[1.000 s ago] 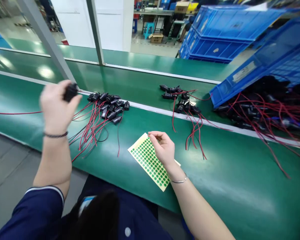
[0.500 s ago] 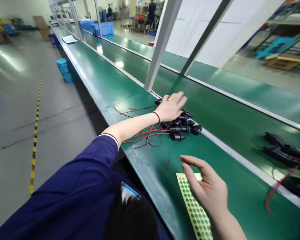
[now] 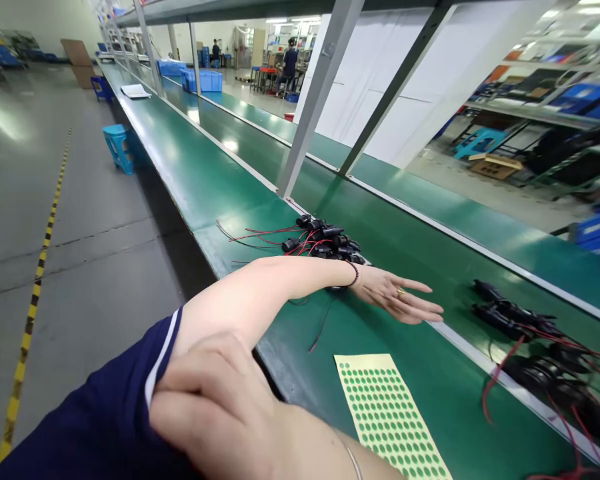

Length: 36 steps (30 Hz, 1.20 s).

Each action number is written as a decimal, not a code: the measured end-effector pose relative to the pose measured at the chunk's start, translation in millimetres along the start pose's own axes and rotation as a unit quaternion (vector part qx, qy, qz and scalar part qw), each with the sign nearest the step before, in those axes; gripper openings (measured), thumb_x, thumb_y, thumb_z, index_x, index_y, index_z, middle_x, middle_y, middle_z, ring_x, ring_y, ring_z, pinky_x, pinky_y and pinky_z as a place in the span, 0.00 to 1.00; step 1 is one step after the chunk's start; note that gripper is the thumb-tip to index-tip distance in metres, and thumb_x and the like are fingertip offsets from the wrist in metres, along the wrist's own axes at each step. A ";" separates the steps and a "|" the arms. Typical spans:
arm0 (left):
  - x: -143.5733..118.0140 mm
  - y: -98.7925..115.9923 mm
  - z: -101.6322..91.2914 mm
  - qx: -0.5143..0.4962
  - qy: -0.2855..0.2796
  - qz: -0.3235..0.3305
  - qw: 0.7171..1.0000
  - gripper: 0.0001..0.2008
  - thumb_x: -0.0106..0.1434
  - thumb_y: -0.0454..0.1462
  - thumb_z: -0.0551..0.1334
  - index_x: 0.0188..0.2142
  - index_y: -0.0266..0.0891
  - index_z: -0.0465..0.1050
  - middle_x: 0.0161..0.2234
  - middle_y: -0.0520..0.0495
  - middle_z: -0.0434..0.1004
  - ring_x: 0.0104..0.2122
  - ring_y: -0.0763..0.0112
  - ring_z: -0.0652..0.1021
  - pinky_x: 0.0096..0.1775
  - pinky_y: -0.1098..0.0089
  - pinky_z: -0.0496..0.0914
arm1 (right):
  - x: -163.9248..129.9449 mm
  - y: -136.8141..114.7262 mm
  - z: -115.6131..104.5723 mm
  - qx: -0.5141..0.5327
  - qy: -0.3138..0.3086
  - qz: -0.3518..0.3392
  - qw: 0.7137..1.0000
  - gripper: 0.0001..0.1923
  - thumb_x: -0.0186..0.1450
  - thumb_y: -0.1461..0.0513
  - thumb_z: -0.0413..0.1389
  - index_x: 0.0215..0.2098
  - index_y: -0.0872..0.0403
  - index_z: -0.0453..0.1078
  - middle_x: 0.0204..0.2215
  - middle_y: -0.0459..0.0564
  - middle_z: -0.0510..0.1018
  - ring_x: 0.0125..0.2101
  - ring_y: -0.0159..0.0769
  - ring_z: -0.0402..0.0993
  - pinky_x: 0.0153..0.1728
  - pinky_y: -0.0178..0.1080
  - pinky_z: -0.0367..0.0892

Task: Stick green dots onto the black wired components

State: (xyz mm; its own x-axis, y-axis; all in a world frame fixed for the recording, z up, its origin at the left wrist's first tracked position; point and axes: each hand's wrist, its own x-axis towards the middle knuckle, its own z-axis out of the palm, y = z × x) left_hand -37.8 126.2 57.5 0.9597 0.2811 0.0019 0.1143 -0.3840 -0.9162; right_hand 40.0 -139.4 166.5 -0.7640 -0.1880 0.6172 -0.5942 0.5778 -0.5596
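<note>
The black plugs with red wires (image 3: 325, 243) lie in one bunch on the green desk (image 3: 210, 180), close to the grey rail that divides it from the moving belt, with the plug ends together and the wires trailing toward the near edge. I think this keeps them easy to take one by one. A second bunch of plugs (image 3: 510, 313) lies farther right along the same rail, well apart from the first. The yellow sheet of green dot stickers (image 3: 390, 417) lies flat near the front edge of the desk, between the two bunches, where both hands can come to it.

The left hand (image 3: 397, 300) is stretched out over the desk, just right of the first bunch. Its fingers are straight and a little spread, the palm is down, and it holds nothing; whether it touches the desk I cannot tell. The right hand (image 3: 220, 407) is crossed over to the left arm and its fingers are curled on the edge of the blue sleeve (image 3: 115, 413), pinching the cloth near the elbow.
</note>
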 end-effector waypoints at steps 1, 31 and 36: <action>2.0 -0.9 2.1 0.058 0.021 0.004 0.998 0.29 0.70 0.33 0.40 0.69 0.48 0.51 0.70 0.55 0.53 0.68 0.80 0.60 0.65 0.68 0.66 | -2.5 -3.4 2.4 -0.005 -0.002 -0.010 1.000 0.16 0.74 0.56 0.46 0.56 0.53 0.64 0.44 0.51 0.77 0.50 0.37 0.71 0.56 0.40 0.67; -18.4 -35.7 -28.6 -0.341 -0.007 -0.148 0.928 0.26 0.69 0.29 0.44 0.62 0.42 0.65 0.70 0.47 0.57 0.70 0.70 0.57 0.71 0.55 0.51 | 38.4 12.2 22.0 -0.280 -0.023 0.010 0.960 0.12 0.67 0.55 0.48 0.27 0.51 0.62 0.22 0.44 0.66 0.26 0.33 0.67 0.33 0.38 0.68; -16.8 -31.7 -48.3 -0.331 -0.029 -0.187 0.924 0.26 0.68 0.30 0.46 0.63 0.42 0.63 0.70 0.46 0.55 0.70 0.69 0.56 0.70 0.53 0.52 | 31.9 13.8 40.8 -0.278 -0.073 -0.017 0.958 0.12 0.66 0.56 0.48 0.26 0.50 0.61 0.22 0.44 0.67 0.26 0.32 0.68 0.32 0.38 0.70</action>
State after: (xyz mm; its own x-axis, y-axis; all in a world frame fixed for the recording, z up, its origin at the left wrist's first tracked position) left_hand -45.2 91.1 105.9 0.8084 0.5419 0.2297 0.5854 -0.6995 -0.4098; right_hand -2.8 -169.8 155.9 -0.7976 -0.3007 0.5229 -0.4250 0.8953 -0.1336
